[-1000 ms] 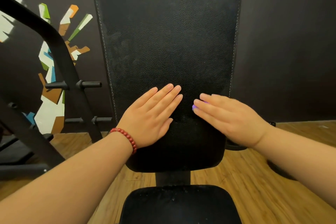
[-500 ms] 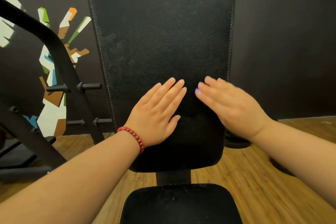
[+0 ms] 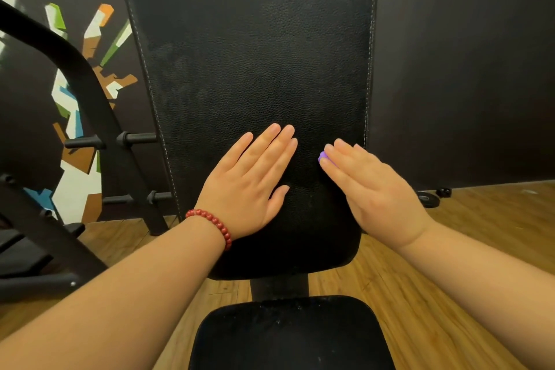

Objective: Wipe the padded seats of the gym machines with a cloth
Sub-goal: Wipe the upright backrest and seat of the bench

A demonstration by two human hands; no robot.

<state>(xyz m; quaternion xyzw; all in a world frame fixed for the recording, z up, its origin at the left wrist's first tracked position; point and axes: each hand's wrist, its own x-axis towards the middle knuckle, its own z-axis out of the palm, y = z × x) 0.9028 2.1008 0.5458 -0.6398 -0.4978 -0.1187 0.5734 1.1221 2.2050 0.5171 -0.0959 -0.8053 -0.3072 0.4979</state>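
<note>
Fingers point(image 3: 264, 153) of the left hand point(image 3: 244, 192) lie straight and close together, flat on the lower part of the black back pad point(image 3: 255, 54), holding nothing; a red bead bracelet point(image 3: 213, 223) circles that wrist. From my remote seat I see the right hand point(image 3: 375, 192) beside it, near the pad's right stitched edge; its fingers are also straight and together, slightly blurred. A small purple scrap point(image 3: 322, 156) peeks out at its fingertips against the pad; it looks like the cloth, mostly hidden under the hand; I cannot tell whether the thumb pinches it. Below the back pad sits the seat pad point(image 3: 288, 336), speckled with pale dust, apart from both hands; wooden floor point(image 3: 450, 249) lies underneath; a black machine frame point(image 3: 90, 84) stands at left before a coloured mural point(image 3: 75, 141).
</note>
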